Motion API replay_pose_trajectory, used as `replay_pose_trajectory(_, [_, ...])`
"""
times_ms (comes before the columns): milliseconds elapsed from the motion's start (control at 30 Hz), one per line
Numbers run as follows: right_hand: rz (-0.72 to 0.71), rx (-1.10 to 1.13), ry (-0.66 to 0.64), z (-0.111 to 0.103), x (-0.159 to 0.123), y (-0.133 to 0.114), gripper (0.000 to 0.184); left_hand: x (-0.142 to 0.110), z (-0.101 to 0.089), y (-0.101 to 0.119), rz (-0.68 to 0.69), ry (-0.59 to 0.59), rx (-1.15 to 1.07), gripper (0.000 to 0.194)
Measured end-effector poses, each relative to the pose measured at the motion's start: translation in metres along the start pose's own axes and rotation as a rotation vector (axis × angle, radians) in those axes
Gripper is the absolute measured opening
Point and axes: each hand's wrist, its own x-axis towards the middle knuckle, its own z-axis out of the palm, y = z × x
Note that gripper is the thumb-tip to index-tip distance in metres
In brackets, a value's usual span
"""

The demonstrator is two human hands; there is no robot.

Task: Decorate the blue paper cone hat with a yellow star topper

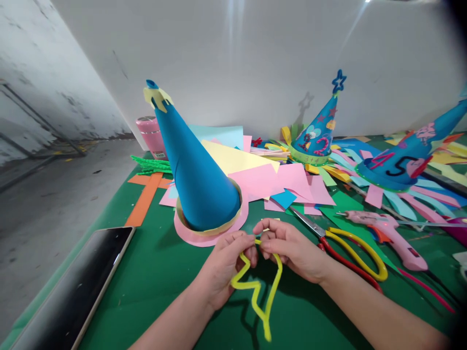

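A yellow pipe cleaner (pixel 258 287), bent into a zigzag, partly star-like outline, hangs between my two hands. My left hand (pixel 229 262) pinches it at the upper left bend. Close beside it, my right hand (pixel 288 248) grips the same pipe cleaner near its top, with the fingertips of both hands almost touching. Just behind my hands a tall blue paper cone hat (pixel 204 180) stands tilted to the left, with a pink brim (pixel 193 238) and a yellow fringed band (pixel 159 97) near its tip. The fingertips partly hide the wire's upper section.
Right of my hands lie scissors (pixel 350 253) and a pink hot glue gun (pixel 390 233). Two decorated hats, one with a blue star (pixel 339 81), stand behind. Paper sheets (pixel 255 180), green pipe cleaners (pixel 151 165), a pink cup (pixel 151 136) and a phone-like slab (pixel 76 291) surround the workspace.
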Motion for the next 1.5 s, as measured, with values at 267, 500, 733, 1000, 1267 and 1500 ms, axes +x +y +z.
replay_pose_trajectory(267, [-0.100,-0.134,-0.017,0.005,-0.001,-0.002,0.023,0.000,0.000,0.002,0.021,0.027,-0.041,0.032])
replay_pose_trajectory(500, [-0.212,-0.195,0.017,0.003,-0.002,0.002,0.027,0.003,-0.001,0.002,0.027,0.023,-0.054,0.035])
replay_pose_trajectory(733, [-0.266,-0.219,0.040,0.003,-0.004,0.003,0.028,0.001,-0.001,0.005,-0.008,0.045,-0.015,0.033])
replay_pose_trajectory(1000, [-0.314,-0.210,0.115,0.006,-0.002,0.005,0.027,0.000,-0.001,0.003,-0.020,-0.016,0.089,0.029])
replay_pose_trajectory(1267, [-0.336,-0.312,0.130,0.009,-0.006,0.006,0.029,-0.002,0.001,0.004,-0.094,-0.034,0.107,0.025])
replay_pose_trajectory(1500, [-0.360,-0.264,0.260,0.006,0.000,0.009,0.020,0.002,0.002,0.005,-0.075,0.046,-0.071,0.027])
